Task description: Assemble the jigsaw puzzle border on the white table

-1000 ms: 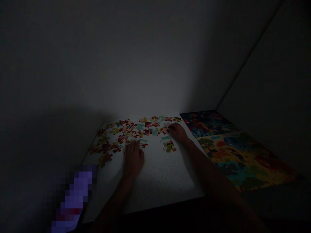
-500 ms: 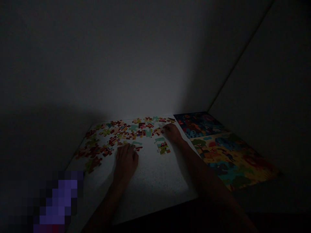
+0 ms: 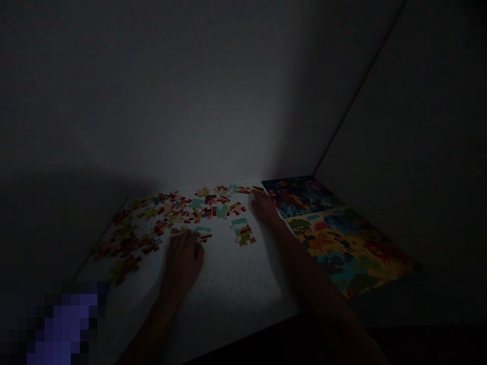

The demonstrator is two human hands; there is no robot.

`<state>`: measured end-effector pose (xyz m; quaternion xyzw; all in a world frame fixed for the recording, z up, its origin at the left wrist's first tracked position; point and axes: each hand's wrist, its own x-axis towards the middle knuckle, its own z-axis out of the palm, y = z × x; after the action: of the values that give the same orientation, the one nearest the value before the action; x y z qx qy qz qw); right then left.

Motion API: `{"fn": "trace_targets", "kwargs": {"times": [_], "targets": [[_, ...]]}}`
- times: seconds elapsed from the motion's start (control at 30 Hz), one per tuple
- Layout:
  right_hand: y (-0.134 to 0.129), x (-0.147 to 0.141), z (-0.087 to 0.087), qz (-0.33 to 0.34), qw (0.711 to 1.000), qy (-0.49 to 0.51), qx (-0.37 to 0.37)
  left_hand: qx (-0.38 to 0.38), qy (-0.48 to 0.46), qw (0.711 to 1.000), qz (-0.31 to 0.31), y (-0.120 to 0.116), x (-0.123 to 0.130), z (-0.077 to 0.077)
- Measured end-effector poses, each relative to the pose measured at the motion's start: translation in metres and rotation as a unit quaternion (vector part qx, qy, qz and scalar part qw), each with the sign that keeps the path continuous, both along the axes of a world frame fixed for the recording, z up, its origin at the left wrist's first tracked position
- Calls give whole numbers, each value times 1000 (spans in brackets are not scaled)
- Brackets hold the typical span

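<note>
My left hand [image 3: 184, 258] lies palm down on the white tabletop [image 3: 236, 289], fingers loosely extended and holding nothing I can see. Its fingertips meet a few puzzle pieces, including a pale green and red piece [image 3: 204, 233]. Toward the back edge, my right hand [image 3: 264, 207] reaches over the table with bent, parted fingers. One fingertip is at or close to a dark yellowish puzzle piece [image 3: 258, 189]; dim light hides whether it touches. Between the hands sits a small joined section with a red vehicle [image 3: 244, 232].
Many loose puzzle pieces [image 3: 131, 243] spread over the left and back of the table. On the right lie a dark blue picture puzzle [image 3: 304, 195] and a yellow animal picture puzzle [image 3: 323, 243]. A wall [image 3: 213, 126] rises behind. A pixelated purple patch [image 3: 63, 324] covers the lower left.
My right hand has moved slightly back and right, away from the reddish pieces toward the back-edge piece. My left hand stays put. The whole view has shifted, so the table appears further left.
</note>
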<state>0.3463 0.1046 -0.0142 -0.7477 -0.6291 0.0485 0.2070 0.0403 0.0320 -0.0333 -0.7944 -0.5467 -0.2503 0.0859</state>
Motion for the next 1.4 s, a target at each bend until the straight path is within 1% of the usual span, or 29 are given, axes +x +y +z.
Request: {"fn": "trace_targets", "kwargs": {"times": [0.13, 0.23, 0.3, 0.43, 0.5, 0.63, 0.83, 0.93, 1.07, 1.13, 1.2, 1.27, 1.4], "targets": [[-2, -2, 2, 2, 1000, -14, -13, -10, -6, 1000, 5, -1, 0, 1], [-2, -5, 3, -6, 1000, -13, 3, -13, -12, 1000, 6, -1, 1, 1], [-2, -8, 2, 29, 999, 8, 27, -10, -11, 1000, 5, -2, 2, 2], [-1, -15, -4, 156, 985, 54, 55, -9, -10, 1000, 3, -3, 2, 4], [-1, -19, -7, 181, 981, 51, 56, -14, -16, 1000, 4, -3, 2, 5], [-1, -21, -8, 185, 981, 42, 43, -22, -30, 999, 4, -2, 2, 3], [-6, -16, 3, 197, 976, 72, 52, -28, -29, 999, 5, -3, 3, 4], [-7, -15, 5, 206, 973, 86, 62, -32, -31, 999, -2, -4, 3, 6], [-5, -14, 2, 209, 970, 96, 73, -33, -35, 999, 4, -5, 4, 7], [-4, -12, -1, 206, 968, 123, 79, -31, -36, 999, 4, -6, 4, 7], [-2, -8, -3, 177, 966, 163, 90, -29, -38, 999, 1, -5, 4, 7], [2, -2, -6, 128, 966, 197, 110, -27, -37, 999, 1, -5, 4, 7], [8, 10, -13, 57, 957, 240, 150, -29, -35, 999, 3, -5, 3, 7]]}}
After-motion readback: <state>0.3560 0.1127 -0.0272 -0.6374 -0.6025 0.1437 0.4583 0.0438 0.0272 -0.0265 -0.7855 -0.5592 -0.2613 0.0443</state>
